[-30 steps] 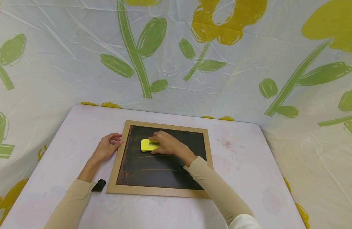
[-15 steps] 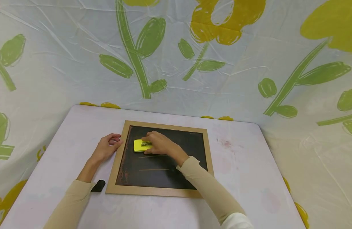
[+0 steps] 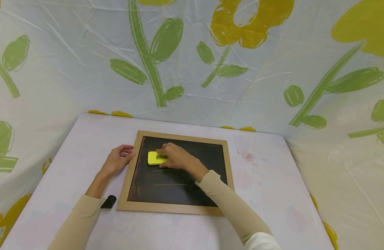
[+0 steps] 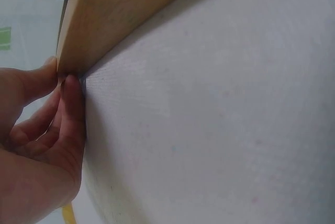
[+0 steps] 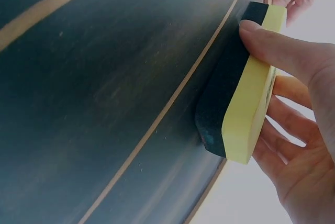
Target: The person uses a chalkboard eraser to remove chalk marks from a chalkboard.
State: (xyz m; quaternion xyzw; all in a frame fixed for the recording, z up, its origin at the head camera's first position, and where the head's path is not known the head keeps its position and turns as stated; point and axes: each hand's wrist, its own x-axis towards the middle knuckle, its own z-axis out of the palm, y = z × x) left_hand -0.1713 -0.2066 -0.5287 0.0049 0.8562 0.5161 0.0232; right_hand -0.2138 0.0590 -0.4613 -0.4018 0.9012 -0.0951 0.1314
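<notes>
A small chalkboard (image 3: 179, 194) in a light wooden frame lies on the table. My right hand (image 3: 179, 158) grips a yellow board eraser (image 3: 154, 158) on its upper left part. In the right wrist view, thumb and fingers hold opposite sides of the eraser (image 5: 246, 93), and its dark felt faces the board. Two chalk lines (image 3: 170, 184) run across the board below the eraser. At the frame's left edge, my left hand (image 3: 117, 161) pinches the wood. The left wrist view shows the thumb at the top of the frame (image 4: 104, 20) and a fingertip low against its side.
A black object (image 3: 109, 202), partly hidden by the left sleeve, lies beside the board's lower left corner. Faint reddish smudges (image 3: 247, 156) mark the white table right of the board. A flower-printed cloth (image 3: 192, 114) hangs behind the table and at both sides.
My right hand has slid the eraser left across the board, mostly in the first half second. The left hand stays at the frame's left edge.
</notes>
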